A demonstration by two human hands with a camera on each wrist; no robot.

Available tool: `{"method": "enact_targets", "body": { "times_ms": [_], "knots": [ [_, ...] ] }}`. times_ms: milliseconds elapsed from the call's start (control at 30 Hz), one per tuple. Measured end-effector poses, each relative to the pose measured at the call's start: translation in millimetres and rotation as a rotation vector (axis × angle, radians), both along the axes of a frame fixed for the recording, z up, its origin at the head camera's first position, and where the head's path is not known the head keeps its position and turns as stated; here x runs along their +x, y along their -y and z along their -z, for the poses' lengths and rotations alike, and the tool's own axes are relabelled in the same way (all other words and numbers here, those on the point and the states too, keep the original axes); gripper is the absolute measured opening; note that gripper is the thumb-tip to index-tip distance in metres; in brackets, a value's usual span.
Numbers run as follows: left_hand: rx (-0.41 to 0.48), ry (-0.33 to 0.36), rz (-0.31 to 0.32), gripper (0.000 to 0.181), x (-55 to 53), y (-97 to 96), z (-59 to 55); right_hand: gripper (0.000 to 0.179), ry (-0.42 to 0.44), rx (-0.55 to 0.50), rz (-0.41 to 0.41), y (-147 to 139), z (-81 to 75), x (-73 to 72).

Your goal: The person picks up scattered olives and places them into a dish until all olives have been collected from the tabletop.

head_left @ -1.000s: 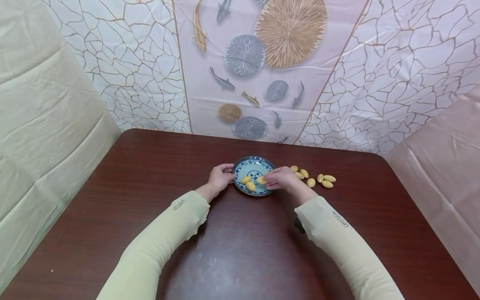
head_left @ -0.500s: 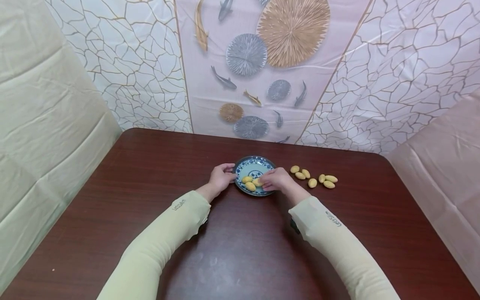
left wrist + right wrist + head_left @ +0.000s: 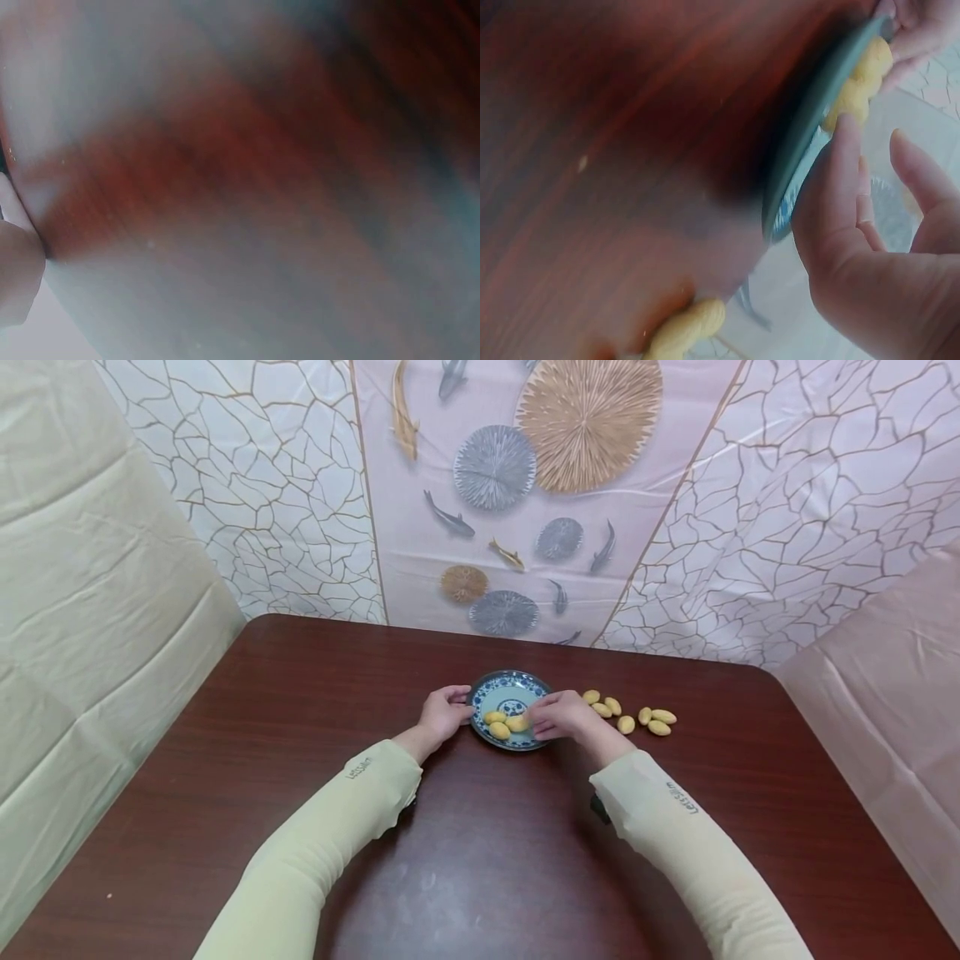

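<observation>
A round blue-and-white plate (image 3: 491, 697) lies on the table with three yellow oval, peanut-like pieces (image 3: 498, 730) on its near side. My left hand (image 3: 441, 714) holds the plate's left rim between thumb and fingers. Over the right rim hangs my right hand (image 3: 564, 714), its fingertips close by the rightmost piece (image 3: 517, 723). Seen from the right wrist, this hand (image 3: 870, 232) has thumb and forefinger spread apart with nothing between them. A thumb (image 3: 845, 139) tip lies right at the yellow piece. The left wrist view shows mostly blurred table and part of the hand (image 3: 19, 270).
Several more yellow pieces (image 3: 626, 724) lie loose to the right of the plate, in two loose groups. The dark red-brown table (image 3: 360, 668) reaches back to a patterned cloth (image 3: 495, 527). Pale cloths hang at both sides.
My right hand set a yellow piece beside the other two on the plate, then let go and drew back slightly to the right. The left hand stays on the rim.
</observation>
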State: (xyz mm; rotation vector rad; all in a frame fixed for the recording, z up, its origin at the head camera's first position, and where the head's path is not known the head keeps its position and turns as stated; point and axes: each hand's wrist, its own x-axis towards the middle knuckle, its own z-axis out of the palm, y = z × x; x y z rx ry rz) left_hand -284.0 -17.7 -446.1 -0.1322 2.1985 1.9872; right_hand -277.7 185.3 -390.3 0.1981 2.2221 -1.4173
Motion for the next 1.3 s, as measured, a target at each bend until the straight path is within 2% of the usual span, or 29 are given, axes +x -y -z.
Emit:
{"method": "enact_targets", "body": {
  "times_ms": [167,433,667,767,900,933,1100,1300],
  "knots": [
    [-0.003,-0.007,-0.001,0.043,-1.0,0.1,2.5,0.039,-0.026,-0.008,-0.009,-17,-8.2,0.9],
    [-0.002,-0.006,-0.005,0.043,-0.5,-0.4,1.5,0.042,-0.058,-0.066,0.053,-57,-21.4,2.0],
    [0.000,-0.004,0.001,0.044,0.0,-2.2,3.8,0.049,-0.032,-0.096,0.081,-97,-27.3,7.0],
    [-0.003,-0.001,0.013,0.044,0.8,-2.9,4.4,0.037,-0.005,-0.124,0.126,-116,-26.5,11.0],
    [0.002,-0.004,0.011,0.044,0.5,-2.6,3.6,0.007,0.025,-0.169,0.219,-139,-24.0,13.4],
    [0.005,-0.004,0.008,0.044,0.1,-2.2,3.4,0.005,0.034,-0.187,0.242,-144,-23.2,13.6],
    [0.013,-0.009,0.004,0.044,-1.3,-0.4,3.3,0.022,0.078,-0.267,0.341,-165,-17.5,14.5],
    [0.012,-0.016,0.004,0.044,-0.4,0.1,2.2,0.009,0.066,-0.193,0.387,-179,-11.7,16.7]
  ]
}}
